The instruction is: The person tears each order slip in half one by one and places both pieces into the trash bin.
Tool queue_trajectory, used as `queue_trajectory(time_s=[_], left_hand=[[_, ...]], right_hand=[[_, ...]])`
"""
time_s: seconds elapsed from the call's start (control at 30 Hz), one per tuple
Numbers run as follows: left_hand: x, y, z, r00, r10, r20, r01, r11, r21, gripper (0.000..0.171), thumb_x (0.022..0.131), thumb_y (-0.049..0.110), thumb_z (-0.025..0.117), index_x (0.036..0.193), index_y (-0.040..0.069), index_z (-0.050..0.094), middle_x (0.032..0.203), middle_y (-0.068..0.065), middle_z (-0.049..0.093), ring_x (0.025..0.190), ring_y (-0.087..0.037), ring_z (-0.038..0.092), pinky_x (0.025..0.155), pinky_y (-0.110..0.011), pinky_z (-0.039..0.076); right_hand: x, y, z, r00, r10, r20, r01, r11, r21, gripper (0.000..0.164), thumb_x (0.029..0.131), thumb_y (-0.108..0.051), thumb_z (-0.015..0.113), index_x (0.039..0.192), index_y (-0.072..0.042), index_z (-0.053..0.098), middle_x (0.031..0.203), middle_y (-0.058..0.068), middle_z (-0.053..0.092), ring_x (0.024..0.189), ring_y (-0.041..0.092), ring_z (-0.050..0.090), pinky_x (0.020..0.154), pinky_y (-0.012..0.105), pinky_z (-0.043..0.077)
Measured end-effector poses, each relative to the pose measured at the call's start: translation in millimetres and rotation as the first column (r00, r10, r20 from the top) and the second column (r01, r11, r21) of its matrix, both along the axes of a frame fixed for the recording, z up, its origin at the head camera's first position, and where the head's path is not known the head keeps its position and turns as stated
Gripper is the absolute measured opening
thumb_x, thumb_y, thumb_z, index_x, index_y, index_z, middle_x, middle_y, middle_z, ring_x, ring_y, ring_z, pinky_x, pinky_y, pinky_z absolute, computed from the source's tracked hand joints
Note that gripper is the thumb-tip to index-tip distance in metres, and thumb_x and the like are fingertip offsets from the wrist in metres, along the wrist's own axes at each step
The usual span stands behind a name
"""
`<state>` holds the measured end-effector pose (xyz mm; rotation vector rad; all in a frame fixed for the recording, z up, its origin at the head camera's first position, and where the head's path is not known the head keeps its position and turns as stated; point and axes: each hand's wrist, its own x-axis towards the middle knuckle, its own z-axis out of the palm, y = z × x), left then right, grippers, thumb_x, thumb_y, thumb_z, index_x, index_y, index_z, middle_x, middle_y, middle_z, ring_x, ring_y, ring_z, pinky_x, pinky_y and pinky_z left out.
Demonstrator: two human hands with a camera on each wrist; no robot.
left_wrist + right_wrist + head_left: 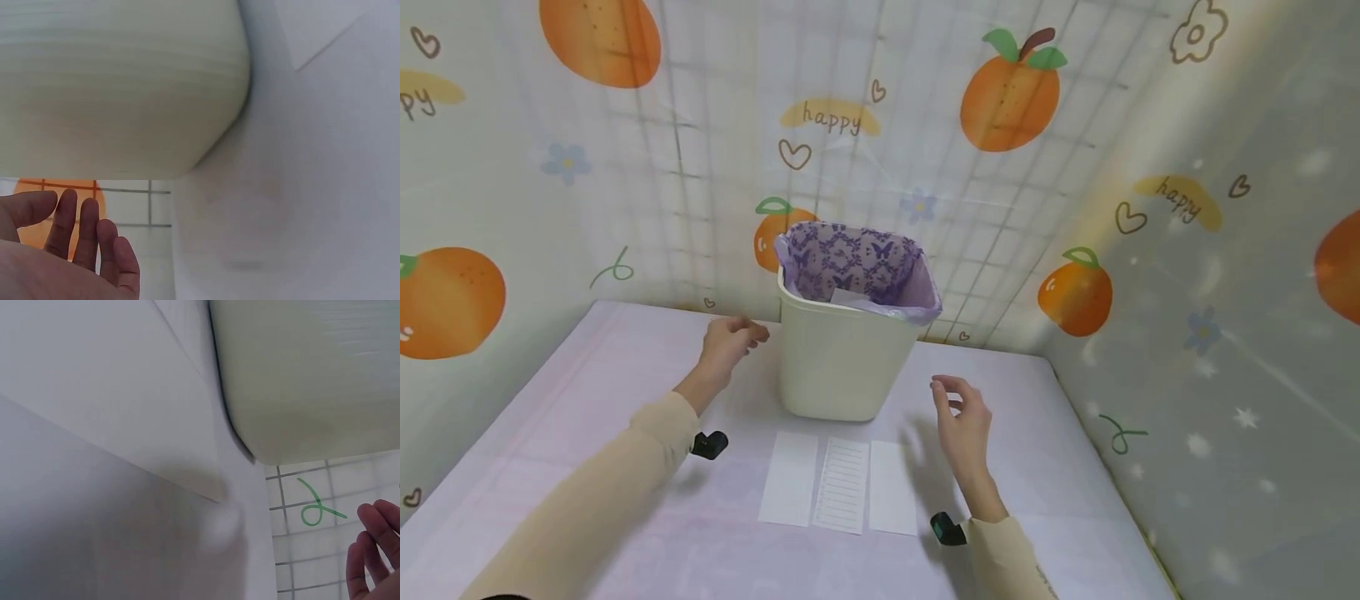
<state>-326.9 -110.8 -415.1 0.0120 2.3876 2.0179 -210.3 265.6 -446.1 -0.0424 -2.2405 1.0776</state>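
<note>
Fingers (89, 234) loosely curved, holding nothing: left hand (727, 346) at 9 o'clock of the wastebasket (838, 362), right hand (964, 425) 4, paper slips (841, 485) 6. Butterfly-print liner (850, 258) folded over, guessing so it stays put.

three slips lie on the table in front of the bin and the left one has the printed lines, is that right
Not quite: the slip with printed lines is the middle one, as the head view shows. The rest stands: all three lie on the table in front of the bin.
</note>
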Motion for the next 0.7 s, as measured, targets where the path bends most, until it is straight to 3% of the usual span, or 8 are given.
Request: queue_trajectory(time_s=[0.33,0.57,0.7], left_hand=[[6.3,1.9,-24.8,0.999,-0.042,0.008,0.042,0.999,-0.018,0.03,0.102,0.021,0.064,0.114,-0.006,0.072,0.116,-0.021,0.075,0.112,-0.039,0.063,0.1,-0.044,0.052],[11.4,2.8,-37.7,0.999,-0.052,-0.007,0.052,0.999,-0.012,0.031,0.101,0.02,0.065,0.114,-0.007,0.072,0.113,-0.021,0.077,0.105,-0.034,0.065,0.1,-0.048,0.052],[15.4,2.0,-48.7,0.997,-0.08,-0.017,0.08,0.996,-0.046,0.031,0.101,0.02,0.065,0.112,-0.008,0.073,0.111,-0.022,0.077,0.101,-0.031,0.066,0.094,-0.042,0.054]], right_hand=[[5.6,-10.3,-18.5,1.0,0.02,0.01,-0.02,1.0,-0.016,0.016,0.102,-0.02,0.071,0.112,-0.01,0.077,0.106,0.008,0.078,0.107,0.026,0.066,0.086,0.047,0.06],[9.1,-14.4,-35.5,0.999,-0.012,0.031,0.013,0.999,-0.048,0.014,0.102,-0.022,0.072,0.111,-0.013,0.078,0.104,0.004,0.077,0.104,0.023,0.067,0.082,0.031,0.059],[13.0,-15.5,-43.0,0.999,-0.017,0.05,0.02,0.999,-0.049,0.017,0.102,-0.028,0.072,0.112,-0.016,0.078,0.106,0.002,0.077,0.104,0.024,0.068,0.083,0.033,0.059]])
